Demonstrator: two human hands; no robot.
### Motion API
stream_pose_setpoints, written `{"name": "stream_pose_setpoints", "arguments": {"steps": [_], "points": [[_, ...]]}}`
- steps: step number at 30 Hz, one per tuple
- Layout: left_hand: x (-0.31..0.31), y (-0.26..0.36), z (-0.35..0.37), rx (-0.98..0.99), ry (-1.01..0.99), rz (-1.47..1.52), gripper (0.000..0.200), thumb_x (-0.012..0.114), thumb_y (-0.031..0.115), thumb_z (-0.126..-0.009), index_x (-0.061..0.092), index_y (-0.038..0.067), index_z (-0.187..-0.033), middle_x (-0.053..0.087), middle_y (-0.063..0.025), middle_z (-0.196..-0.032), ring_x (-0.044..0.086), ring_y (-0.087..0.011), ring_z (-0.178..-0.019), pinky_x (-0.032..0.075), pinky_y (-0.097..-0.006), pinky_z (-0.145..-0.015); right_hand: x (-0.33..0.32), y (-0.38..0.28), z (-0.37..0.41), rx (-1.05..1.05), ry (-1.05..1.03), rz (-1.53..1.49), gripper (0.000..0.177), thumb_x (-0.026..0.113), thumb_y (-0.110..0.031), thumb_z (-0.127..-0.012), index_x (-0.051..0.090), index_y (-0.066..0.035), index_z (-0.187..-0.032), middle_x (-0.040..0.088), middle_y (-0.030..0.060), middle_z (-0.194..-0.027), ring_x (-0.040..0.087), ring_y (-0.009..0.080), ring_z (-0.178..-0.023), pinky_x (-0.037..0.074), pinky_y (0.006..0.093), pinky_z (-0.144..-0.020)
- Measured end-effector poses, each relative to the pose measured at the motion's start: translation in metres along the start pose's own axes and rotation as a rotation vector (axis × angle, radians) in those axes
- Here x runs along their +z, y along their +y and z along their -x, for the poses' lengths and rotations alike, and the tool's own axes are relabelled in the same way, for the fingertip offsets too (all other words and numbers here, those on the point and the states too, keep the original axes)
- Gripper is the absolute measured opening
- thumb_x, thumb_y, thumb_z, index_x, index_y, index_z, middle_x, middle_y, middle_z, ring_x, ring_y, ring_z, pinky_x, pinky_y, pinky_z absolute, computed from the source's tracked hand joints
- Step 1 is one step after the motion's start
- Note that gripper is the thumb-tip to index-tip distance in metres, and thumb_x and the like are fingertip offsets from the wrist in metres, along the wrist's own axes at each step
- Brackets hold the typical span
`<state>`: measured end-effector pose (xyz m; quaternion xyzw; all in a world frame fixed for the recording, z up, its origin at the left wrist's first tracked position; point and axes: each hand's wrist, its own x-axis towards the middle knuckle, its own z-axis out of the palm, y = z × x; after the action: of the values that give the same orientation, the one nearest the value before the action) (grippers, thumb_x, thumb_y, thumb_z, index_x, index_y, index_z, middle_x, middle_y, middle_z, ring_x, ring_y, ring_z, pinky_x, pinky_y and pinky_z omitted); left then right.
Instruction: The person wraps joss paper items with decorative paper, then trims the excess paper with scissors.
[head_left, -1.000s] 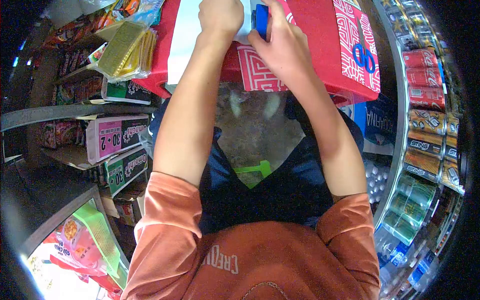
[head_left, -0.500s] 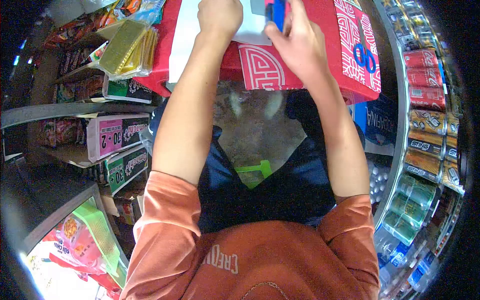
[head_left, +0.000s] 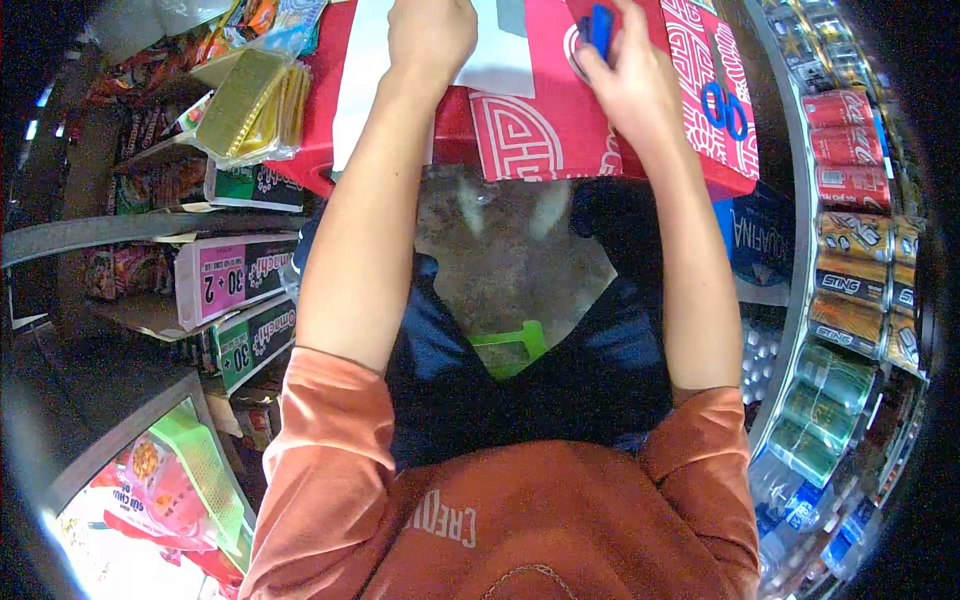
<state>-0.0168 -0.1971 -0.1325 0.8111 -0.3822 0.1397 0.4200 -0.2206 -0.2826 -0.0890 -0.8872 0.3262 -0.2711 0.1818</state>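
Note:
At the top of the head view my left hand (head_left: 432, 38) is closed and rests on a white sheet (head_left: 500, 60); its fingertips are hidden, so what it may grip cannot be made out. My right hand (head_left: 632, 80) is wrapped round a small blue object (head_left: 598, 32), held over red paper with white patterns (head_left: 520, 135). The blue object is partly covered by the fingers. Right of that hand, blue-handled scissors (head_left: 724, 110) lie on the patterned red paper at the table's right side.
The red table (head_left: 460, 150) spans the top. Packs of gold sheets (head_left: 250, 105) sit at its left corner, above shelves with Omachi boxes (head_left: 235, 275). Drink cans (head_left: 850, 190) and bottles (head_left: 790, 510) line the right side. A green plastic piece (head_left: 515, 343) is below, between the knees.
My right hand has moved right with the blue object, away from the white sheet's edge. My left hand has shifted slightly left and toward me.

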Motion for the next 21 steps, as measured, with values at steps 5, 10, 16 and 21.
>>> {"name": "stream_pose_setpoints", "arguments": {"steps": [5,10,16,21], "points": [[-0.011,0.006,0.001,-0.037,-0.066,0.225,0.032,0.055,0.025,-0.104,0.063,-0.003,-0.094,0.068,-0.0274,-0.080,0.068,-0.0472,-0.080,0.051,-0.0527,-0.071,-0.004,0.057,-0.018,-0.128,0.111,0.360,0.071,0.070,-0.044,-0.092,0.049,-0.003,-0.146,0.074,0.0151,-0.090,0.071,0.0368,-0.083,0.054,0.0440,-0.077],[-0.018,0.011,0.001,-0.152,-0.283,0.547,0.033,0.059,0.029,-0.104,0.066,-0.003,-0.101,0.068,-0.0111,-0.075,0.065,-0.0221,-0.073,0.049,-0.0369,-0.067,-0.010,0.021,-0.017,-0.096,0.320,-0.032,0.066,0.074,-0.026,-0.092,0.044,-0.004,-0.146,0.068,0.0186,-0.089,0.067,0.0335,-0.083,0.053,0.0440,-0.077],[-0.017,0.020,0.012,-0.204,-0.348,0.651,0.038,0.062,0.036,-0.100,0.069,-0.002,-0.099,0.072,-0.0185,-0.086,0.071,-0.0324,-0.082,0.053,-0.0375,-0.075,0.020,0.025,-0.031,0.154,0.029,-0.714,0.056,0.070,-0.023,-0.098,0.047,0.002,-0.143,0.065,0.0050,-0.089,0.061,0.0133,-0.083,0.049,0.0292,-0.074],[-0.033,0.023,0.017,-0.036,-0.217,0.284,0.033,0.064,0.035,-0.097,0.072,0.003,-0.102,0.076,-0.0182,-0.095,0.074,-0.0348,-0.089,0.056,-0.0426,-0.081,0.024,0.031,-0.035,0.050,-0.064,-0.666,0.062,0.073,-0.017,-0.094,0.046,0.000,-0.147,0.074,0.0090,-0.095,0.069,0.0161,-0.092,0.051,0.0305,-0.086]]}}
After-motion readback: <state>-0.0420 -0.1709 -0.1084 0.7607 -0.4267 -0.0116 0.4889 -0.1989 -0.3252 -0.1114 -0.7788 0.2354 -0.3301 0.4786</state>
